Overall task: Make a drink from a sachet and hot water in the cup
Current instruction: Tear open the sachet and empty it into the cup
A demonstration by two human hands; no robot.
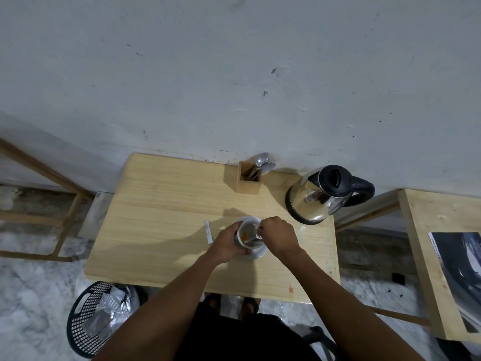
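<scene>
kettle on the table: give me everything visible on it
The kettle is shiny steel-look with a black lid, black base ring and a black loop handle pointing right. Lid looks shut. It stands upright at the wooden table's far right corner, near the wall, right of the cutlery holder. Neither hand touches it.

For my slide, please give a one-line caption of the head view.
Left hand steadies the cup on its saucer; right hand stirs; kettle behind.

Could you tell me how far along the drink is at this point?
Done: orange powder lies in the cup on its saucer. In hand: the left hand steadies the cup while the right hand holds something thin over it, seemingly the sachet. Left: water from the kettle, then stirring.
</scene>
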